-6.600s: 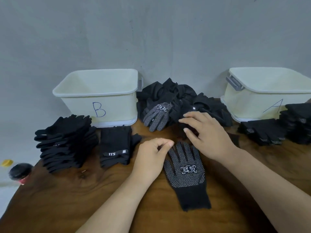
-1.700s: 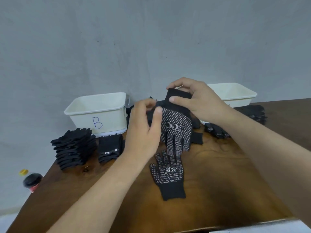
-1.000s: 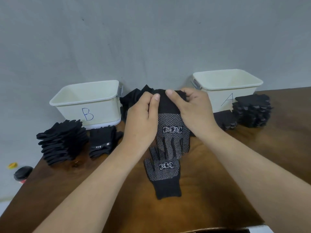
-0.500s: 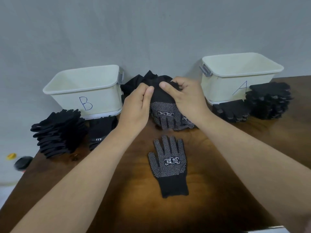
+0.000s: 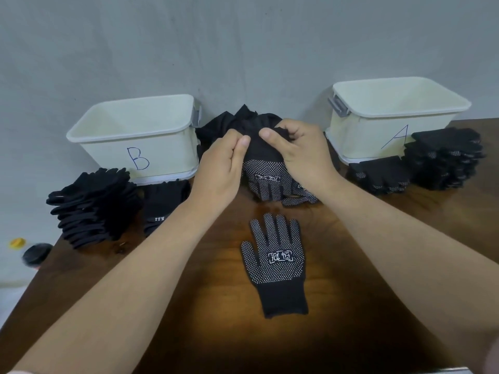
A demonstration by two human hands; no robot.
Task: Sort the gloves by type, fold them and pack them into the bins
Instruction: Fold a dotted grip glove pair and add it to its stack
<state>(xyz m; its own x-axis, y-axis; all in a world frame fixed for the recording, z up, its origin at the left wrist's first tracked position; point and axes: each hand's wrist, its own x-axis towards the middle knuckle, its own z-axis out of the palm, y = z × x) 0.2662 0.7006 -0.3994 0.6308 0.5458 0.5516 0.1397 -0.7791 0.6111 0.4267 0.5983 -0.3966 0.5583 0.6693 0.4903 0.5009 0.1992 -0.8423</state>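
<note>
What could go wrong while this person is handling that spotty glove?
1. Both the left hand and right hand pinch only the cuff of the dotted glove; its dangling fingers may snag the loose pile behind.
2. Every glove is black, so a dotted one could land in the plain stack by bin B.
3. That stack sits near the edge of the table and might topple off.
</note>
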